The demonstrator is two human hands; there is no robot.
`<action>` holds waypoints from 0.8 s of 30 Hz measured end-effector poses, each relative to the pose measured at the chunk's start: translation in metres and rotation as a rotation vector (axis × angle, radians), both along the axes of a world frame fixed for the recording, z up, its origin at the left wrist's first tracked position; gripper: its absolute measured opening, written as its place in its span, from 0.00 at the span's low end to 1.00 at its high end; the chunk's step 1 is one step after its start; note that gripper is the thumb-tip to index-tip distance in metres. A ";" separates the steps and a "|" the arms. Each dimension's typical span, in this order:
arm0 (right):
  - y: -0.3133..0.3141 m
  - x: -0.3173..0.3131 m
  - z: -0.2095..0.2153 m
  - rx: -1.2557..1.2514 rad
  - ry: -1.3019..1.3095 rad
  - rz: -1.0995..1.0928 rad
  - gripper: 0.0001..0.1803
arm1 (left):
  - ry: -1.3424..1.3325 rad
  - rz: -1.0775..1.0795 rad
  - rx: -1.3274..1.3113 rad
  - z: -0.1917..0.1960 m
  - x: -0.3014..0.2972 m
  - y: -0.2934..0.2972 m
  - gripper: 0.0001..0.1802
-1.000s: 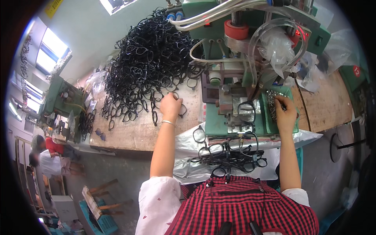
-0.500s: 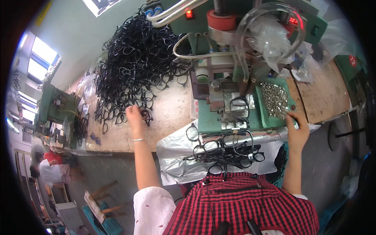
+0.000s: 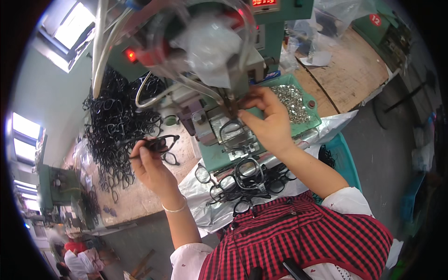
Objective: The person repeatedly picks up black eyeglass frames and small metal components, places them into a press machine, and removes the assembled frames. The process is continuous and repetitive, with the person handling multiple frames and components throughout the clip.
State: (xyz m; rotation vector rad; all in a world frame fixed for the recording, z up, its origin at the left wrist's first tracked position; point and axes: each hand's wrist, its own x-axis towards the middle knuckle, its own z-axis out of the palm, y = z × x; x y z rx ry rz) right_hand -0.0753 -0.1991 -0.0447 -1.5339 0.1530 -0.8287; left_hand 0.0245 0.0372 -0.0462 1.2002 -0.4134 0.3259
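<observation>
My left hand (image 3: 153,169) is closed round a black eyeglass frame (image 3: 169,138), held up in front of the big heap of frames. At the green press machine (image 3: 215,157), my right hand (image 3: 273,123) reaches in under the press head with its fingers curled together. Whatever sits at those fingertips is too small or hidden to name. Just below them another eyeglass frame (image 3: 221,136) rests in the metal fixture. Beside my right wrist stands a green tray (image 3: 311,122) of small shiny metal parts (image 3: 295,103).
A large heap of black eyeglass frames (image 3: 105,135) covers the bench on the left. More frames (image 3: 275,186) lie on silver sheeting (image 3: 189,189) before me. Clear hoses (image 3: 99,51) and a plastic bag (image 3: 210,49) hang around the press. A teal crate (image 3: 343,161) stands at lower right.
My left hand has risen from the heap's edge with an eyeglass frame. My right hand has gone from the parts tray to beneath the press head. The whole view has turned and shifted.
</observation>
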 end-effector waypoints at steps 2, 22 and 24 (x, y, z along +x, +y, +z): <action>0.001 0.003 0.003 0.029 -0.004 0.061 0.24 | -0.210 -0.046 -0.098 0.020 -0.009 -0.013 0.09; -0.098 -0.044 -0.073 -0.872 0.429 -0.529 0.08 | -1.064 -0.284 0.660 0.013 -0.036 -0.068 0.12; -0.097 -0.040 -0.076 -0.877 0.412 -0.529 0.08 | -1.046 -0.266 0.627 0.009 -0.036 -0.067 0.13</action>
